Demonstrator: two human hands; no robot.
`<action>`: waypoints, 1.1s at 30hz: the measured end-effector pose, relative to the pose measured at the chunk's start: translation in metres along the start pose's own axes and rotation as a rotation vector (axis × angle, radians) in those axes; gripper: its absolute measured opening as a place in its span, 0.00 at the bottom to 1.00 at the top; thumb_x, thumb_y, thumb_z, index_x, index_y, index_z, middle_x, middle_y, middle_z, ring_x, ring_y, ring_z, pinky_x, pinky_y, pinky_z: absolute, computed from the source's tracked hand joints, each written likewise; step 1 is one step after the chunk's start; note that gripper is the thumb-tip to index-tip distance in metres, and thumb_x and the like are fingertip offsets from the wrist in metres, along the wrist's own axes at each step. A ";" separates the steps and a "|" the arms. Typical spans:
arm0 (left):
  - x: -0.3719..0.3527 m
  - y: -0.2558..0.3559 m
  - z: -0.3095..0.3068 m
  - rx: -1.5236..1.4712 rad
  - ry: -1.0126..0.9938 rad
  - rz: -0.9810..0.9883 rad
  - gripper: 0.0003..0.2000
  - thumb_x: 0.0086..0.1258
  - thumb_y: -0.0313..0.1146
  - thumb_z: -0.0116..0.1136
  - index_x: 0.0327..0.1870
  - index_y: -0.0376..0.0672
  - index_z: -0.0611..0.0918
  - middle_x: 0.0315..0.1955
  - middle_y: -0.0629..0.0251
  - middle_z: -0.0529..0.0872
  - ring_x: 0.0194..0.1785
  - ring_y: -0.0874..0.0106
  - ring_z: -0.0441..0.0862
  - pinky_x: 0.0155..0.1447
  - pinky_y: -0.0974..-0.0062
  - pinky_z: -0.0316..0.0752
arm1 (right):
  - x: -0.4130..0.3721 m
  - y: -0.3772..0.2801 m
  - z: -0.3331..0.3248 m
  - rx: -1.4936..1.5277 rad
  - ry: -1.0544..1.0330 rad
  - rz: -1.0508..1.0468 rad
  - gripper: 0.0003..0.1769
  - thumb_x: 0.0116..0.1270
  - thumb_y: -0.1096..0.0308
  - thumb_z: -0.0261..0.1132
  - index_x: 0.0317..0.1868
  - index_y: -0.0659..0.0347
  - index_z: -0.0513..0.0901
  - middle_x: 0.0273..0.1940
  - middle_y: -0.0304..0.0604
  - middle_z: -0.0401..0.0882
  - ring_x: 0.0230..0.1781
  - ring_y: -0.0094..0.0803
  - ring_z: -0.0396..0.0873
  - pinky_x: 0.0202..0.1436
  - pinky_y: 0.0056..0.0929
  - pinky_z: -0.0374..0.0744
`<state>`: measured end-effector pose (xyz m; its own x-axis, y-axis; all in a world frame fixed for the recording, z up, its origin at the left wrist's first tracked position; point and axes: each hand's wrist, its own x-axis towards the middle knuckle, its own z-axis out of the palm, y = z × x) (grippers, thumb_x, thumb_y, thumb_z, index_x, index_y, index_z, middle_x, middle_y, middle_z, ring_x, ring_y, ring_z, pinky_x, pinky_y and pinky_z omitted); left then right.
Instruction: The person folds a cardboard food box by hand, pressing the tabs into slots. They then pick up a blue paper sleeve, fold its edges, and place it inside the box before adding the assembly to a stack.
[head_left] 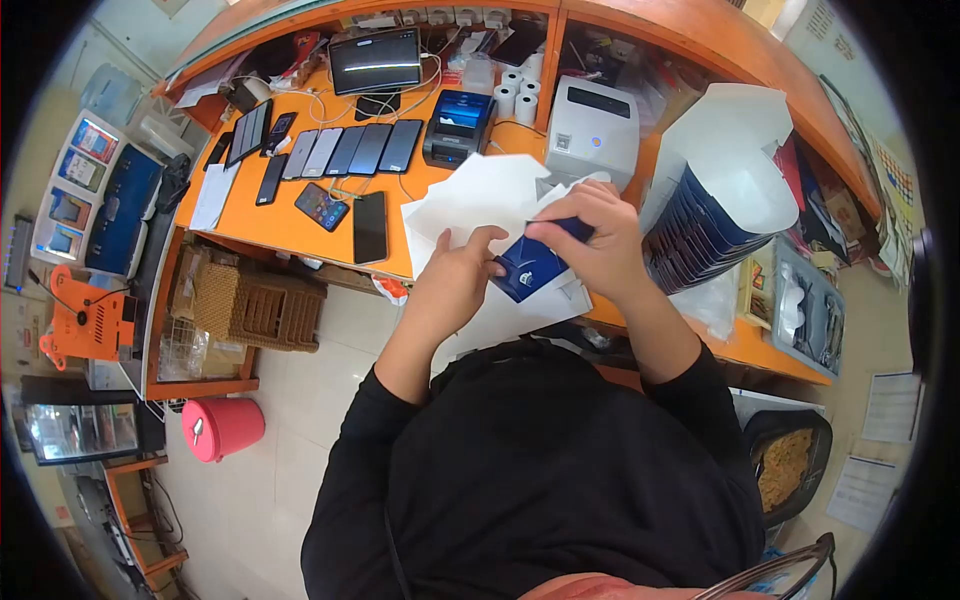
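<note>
A partly folded cardboard box [478, 190], white inside with a dark blue printed panel and a pale emblem, lies at the orange counter's front edge. My left hand [460, 268] has its thumb and fingers at the blue panel's left edge, gripping it. With thumb and fingers pinched together, my right hand [592, 232] grips the panel's upper right edge. Folds under both hands are partly hidden. Just right of my right hand stands a tall nested stack of the same boxes [700, 235], blue outside and white inside.
Several phones [343, 150] lie on the counter [290, 222] at left, with a tablet [376, 62] behind them. A black receipt printer [459, 128], paper rolls [516, 92] and a white printer [594, 125] stand at the back. A grey cutlery tray [808, 305] sits right; a pink bucket [232, 428] is on the floor.
</note>
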<state>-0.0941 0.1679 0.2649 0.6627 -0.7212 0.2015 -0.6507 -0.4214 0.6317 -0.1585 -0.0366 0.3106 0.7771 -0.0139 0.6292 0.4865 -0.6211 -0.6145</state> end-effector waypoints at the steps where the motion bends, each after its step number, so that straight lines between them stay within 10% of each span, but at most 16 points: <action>1: 0.000 0.002 -0.002 0.027 -0.009 0.009 0.18 0.70 0.21 0.52 0.60 0.46 0.71 0.29 0.65 0.89 0.41 0.59 0.87 0.73 0.42 0.58 | -0.001 0.000 0.008 -0.115 0.034 -0.048 0.08 0.49 0.68 0.78 0.29 0.56 0.87 0.28 0.38 0.79 0.31 0.35 0.75 0.44 0.35 0.72; 9: 0.003 0.005 -0.026 0.302 0.026 0.203 0.25 0.63 0.22 0.58 0.63 0.48 0.71 0.24 0.71 0.85 0.37 0.63 0.86 0.74 0.38 0.54 | -0.010 0.016 0.022 -0.067 -0.340 -0.173 0.10 0.49 0.71 0.77 0.30 0.60 0.84 0.34 0.40 0.74 0.39 0.39 0.76 0.42 0.36 0.75; 15: 0.000 0.029 -0.045 0.454 0.018 0.251 0.31 0.61 0.28 0.63 0.68 0.49 0.70 0.32 0.69 0.86 0.49 0.64 0.83 0.73 0.28 0.40 | -0.007 -0.001 0.025 -0.112 -0.695 0.337 0.11 0.67 0.62 0.68 0.41 0.61 0.82 0.33 0.45 0.78 0.34 0.46 0.78 0.43 0.37 0.78; 23: -0.017 0.029 -0.024 0.119 0.486 0.309 0.56 0.40 0.50 0.82 0.76 0.58 0.60 0.71 0.43 0.58 0.73 0.38 0.58 0.71 0.27 0.34 | -0.006 0.008 0.031 0.811 -0.248 0.691 0.12 0.77 0.63 0.58 0.48 0.62 0.82 0.38 0.34 0.82 0.38 0.17 0.78 0.42 0.21 0.77; 29: -0.006 0.013 0.005 0.094 0.496 0.318 0.55 0.40 0.43 0.79 0.71 0.47 0.55 0.65 0.49 0.67 0.70 0.47 0.61 0.75 0.42 0.44 | -0.009 -0.006 0.048 1.152 0.018 0.820 0.15 0.75 0.65 0.60 0.58 0.62 0.79 0.46 0.36 0.82 0.45 0.19 0.76 0.49 0.23 0.76; 33: 0.003 0.003 0.017 0.067 0.584 0.403 0.57 0.39 0.47 0.79 0.73 0.53 0.54 0.62 0.49 0.67 0.68 0.49 0.65 0.73 0.34 0.41 | -0.008 -0.031 0.034 0.695 -0.118 0.605 0.17 0.74 0.63 0.61 0.56 0.64 0.80 0.42 0.34 0.82 0.40 0.19 0.76 0.44 0.23 0.76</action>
<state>-0.1006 0.1551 0.2547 0.4439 -0.4238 0.7895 -0.8958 -0.2300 0.3802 -0.1660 0.0093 0.3080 0.9937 -0.0788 0.0798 0.0858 0.0755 -0.9935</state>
